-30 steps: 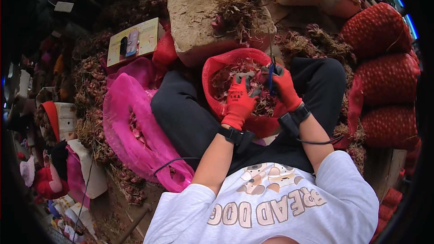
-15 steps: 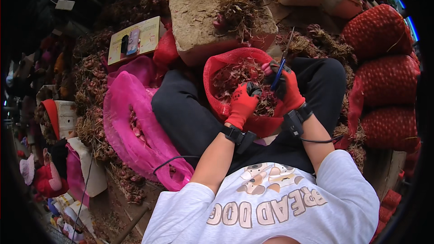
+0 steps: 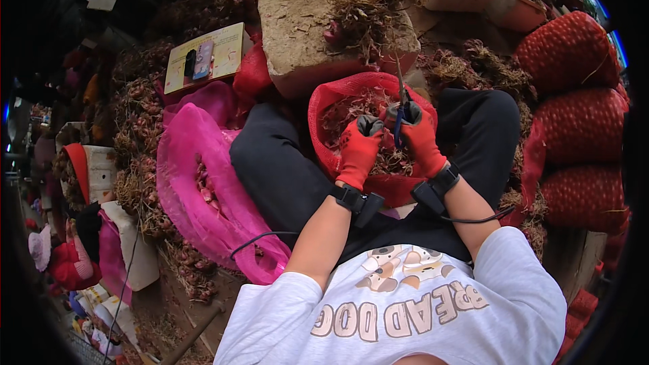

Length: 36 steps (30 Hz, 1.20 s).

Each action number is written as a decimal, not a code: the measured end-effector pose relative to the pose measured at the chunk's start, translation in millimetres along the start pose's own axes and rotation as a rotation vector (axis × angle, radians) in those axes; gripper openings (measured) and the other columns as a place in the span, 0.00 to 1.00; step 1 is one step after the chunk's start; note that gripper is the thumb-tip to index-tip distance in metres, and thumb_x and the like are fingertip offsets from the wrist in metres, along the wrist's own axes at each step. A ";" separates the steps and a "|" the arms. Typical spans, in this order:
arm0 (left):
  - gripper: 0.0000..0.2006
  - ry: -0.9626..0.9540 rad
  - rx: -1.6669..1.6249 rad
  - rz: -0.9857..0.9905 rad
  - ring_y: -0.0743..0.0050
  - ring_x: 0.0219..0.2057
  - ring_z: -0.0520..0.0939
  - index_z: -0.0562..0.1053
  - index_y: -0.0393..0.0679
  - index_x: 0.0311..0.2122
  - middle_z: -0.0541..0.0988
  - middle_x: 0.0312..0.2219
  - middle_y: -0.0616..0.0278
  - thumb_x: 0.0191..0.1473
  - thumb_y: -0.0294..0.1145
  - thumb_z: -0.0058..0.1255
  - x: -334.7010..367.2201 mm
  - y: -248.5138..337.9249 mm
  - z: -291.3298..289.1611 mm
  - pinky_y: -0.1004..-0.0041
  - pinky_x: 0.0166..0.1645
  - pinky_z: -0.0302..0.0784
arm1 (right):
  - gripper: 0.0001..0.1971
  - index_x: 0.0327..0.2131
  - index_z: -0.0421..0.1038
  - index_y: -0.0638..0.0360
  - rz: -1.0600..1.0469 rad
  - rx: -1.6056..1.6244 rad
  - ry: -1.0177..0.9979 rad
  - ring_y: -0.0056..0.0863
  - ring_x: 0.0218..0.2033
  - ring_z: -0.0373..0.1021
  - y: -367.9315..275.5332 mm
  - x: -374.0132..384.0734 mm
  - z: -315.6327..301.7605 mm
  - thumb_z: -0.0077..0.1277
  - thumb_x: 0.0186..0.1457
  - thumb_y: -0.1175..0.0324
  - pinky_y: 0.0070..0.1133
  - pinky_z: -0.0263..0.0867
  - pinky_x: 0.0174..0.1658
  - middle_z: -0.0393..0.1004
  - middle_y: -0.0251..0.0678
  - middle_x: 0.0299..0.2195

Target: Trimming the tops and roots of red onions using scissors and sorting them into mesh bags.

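In red gloves with dark fingers, both my hands are close together above a red mesh bag (image 3: 320, 111) between my legs. My right hand (image 3: 418, 136) is closed round blue-handled scissors (image 3: 399, 128), their blades pointing away from me. My left hand (image 3: 362, 147) has its fingers curled together beside the scissors; what they pinch, if anything, is hidden. Reddish dry skins and trimmings (image 3: 351, 109) lie in the bag under the hands. A clump of shallots with dry roots or stalks (image 3: 362, 17) rests on a worn foam block (image 3: 294, 30) beyond the bag.
A pink mesh bag (image 3: 186, 162) with shallots inside lies left of my leg. Behind it, a phone (image 3: 203, 61) sits on a yellowish box (image 3: 231, 51). Full red mesh sacks (image 3: 578, 125) are stacked at right. Shallot heaps (image 3: 138, 142) line the left side.
My right hand with the scissors has come left and slightly nearer, toward my left hand. The blades have swung from leaning right to nearly straight ahead. A pinkish shallot near the right fingers is less visible.
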<state>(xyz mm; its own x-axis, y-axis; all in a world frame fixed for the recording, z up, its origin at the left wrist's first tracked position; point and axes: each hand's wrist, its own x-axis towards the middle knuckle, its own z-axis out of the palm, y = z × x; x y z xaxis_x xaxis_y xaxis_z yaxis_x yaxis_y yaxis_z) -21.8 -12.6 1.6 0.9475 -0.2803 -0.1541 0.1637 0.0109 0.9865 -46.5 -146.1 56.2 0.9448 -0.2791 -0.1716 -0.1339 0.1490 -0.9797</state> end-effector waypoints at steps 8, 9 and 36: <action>0.06 -0.222 0.105 -0.129 0.85 0.25 0.71 0.73 0.38 0.30 0.76 0.24 0.69 0.47 0.28 0.56 -2.1 -19.4 2.0 0.77 0.32 0.68 | 0.11 0.29 0.71 0.68 -0.107 0.466 -0.224 0.25 0.31 0.70 -12.7 4.3 -6.5 0.48 0.53 0.66 0.19 0.67 0.37 0.73 0.40 0.35; 0.06 -0.214 0.107 -0.120 0.85 0.27 0.72 0.73 0.37 0.32 0.76 0.25 0.68 0.47 0.27 0.54 -3.6 -17.4 6.0 0.78 0.33 0.69 | 0.11 0.29 0.71 0.68 -0.110 0.447 -0.218 0.26 0.31 0.71 -14.3 5.7 -8.4 0.47 0.53 0.67 0.20 0.67 0.37 0.72 0.41 0.35; 0.09 -0.263 -0.301 -0.171 0.90 0.23 0.70 0.73 0.41 0.34 0.73 0.24 0.74 0.45 0.23 0.56 7.0 44.6 -41.1 0.84 0.26 0.65 | 0.15 0.31 0.71 0.57 -0.468 -1.321 -0.272 0.41 0.31 0.70 -75.2 -18.1 -60.8 0.56 0.41 0.59 0.30 0.65 0.33 0.72 0.41 0.28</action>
<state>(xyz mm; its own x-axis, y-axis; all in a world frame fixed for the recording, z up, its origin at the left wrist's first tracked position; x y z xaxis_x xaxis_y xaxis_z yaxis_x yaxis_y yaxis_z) 3.4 25.4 42.2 0.8038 -0.5371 -0.2558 0.4219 0.2114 0.8817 -71.8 -210.0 126.7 0.9857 0.1553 0.0655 0.1683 -0.9248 -0.3412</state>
